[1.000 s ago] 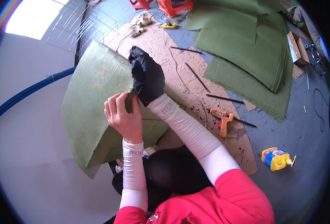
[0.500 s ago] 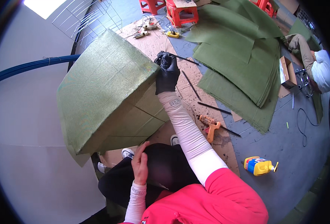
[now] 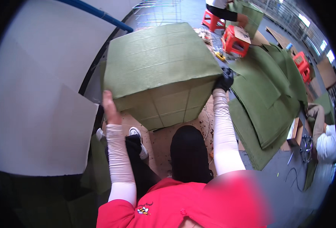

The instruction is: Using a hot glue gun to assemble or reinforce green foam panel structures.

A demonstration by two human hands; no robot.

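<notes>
A large green box with a woven-looking surface and straight seams [image 3: 164,57] stands in front of my knees, its top tilted toward me. My bare left hand [image 3: 111,108], slightly blurred, holds its near left corner with the fingers pointing up along the edge. At the right corner, my right hand [image 3: 224,79] in a black glove is closed around the edge. The box's far side and underside are hidden.
Flat green sheets [image 3: 265,98] lie stacked on the right. Red stools [image 3: 235,41] and a seated person [image 3: 223,11] are beyond the box. Another person [image 3: 325,142] is at far right. A white panel [image 3: 42,95] and a blue pipe [image 3: 99,13] are on the left.
The box has turned and moved right, its top now facing me more. My left hand has risen from beside my leg to its left corner. The right hand keeps hold. The view has shifted.
</notes>
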